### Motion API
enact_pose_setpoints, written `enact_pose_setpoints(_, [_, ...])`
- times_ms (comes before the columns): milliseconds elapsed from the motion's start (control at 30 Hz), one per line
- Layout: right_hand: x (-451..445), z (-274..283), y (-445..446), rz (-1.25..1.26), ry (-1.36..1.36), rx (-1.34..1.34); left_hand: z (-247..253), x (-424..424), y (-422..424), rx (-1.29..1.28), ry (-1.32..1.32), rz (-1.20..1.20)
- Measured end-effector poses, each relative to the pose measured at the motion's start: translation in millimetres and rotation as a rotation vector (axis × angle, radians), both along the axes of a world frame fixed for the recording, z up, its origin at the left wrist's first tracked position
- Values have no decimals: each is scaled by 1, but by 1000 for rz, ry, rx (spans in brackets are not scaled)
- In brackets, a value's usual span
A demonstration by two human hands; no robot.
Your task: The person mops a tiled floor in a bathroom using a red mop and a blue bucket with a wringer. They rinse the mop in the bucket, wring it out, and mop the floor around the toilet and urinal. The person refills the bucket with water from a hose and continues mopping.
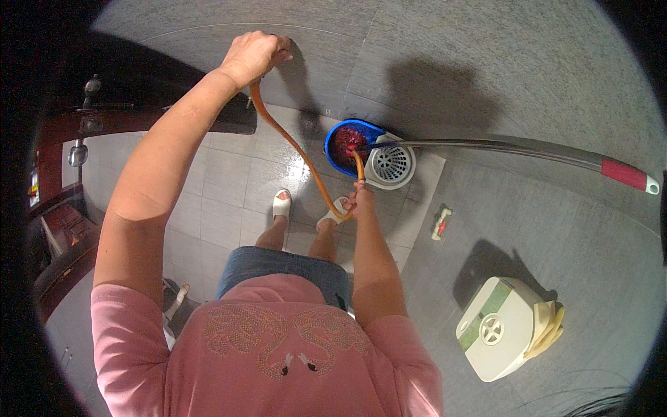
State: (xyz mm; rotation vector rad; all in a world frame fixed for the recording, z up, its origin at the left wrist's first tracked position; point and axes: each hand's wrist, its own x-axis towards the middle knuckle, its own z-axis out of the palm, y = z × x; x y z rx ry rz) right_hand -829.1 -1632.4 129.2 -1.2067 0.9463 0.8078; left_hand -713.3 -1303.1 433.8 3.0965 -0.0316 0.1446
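Observation:
My left hand (pixel 257 54), fingers curled, is up against the grey wall at the upper left. What lies under its fingers is hidden. An orange hose (pixel 289 133) hangs from just below that hand and loops down to my right hand (pixel 360 199). My right hand grips the hose near its end, which points into a blue mop bucket (pixel 329 136) on the floor. A red mop head (pixel 348 142) sits inside the bucket. Its dark pole (pixel 495 145) slants off to the right and ends in a red grip (pixel 624 174). A grey wringer basket (pixel 391 162) covers the bucket's right side.
White slippers (pixel 282 208) are on my feet on the wet-looking tiled floor (pixel 221 182). On the right wall are a pipe valve with a red lever (pixel 441 225) and a pale box (pixel 495 331) with yellowish gloves (pixel 547 331) at its side. Dark wooden furniture (pixel 104 122) stands left.

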Motion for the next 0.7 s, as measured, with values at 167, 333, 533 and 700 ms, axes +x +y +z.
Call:
enact_pose_setpoints(167, [10, 16, 5, -29, -51, 2, 3, 0, -2, 24, 43, 16])
enact_pose_setpoints(333, [17, 37, 9, -98, 22, 35, -1, 0, 0, -2, 22, 19])
enact_pose_setpoints(533, [17, 33, 6, -52, -7, 38, 4, 0, -4, 26, 31, 22])
enact_pose_setpoints(700, [15, 34, 6, -9, 13, 25, 0, 0, 1, -2, 30, 12])
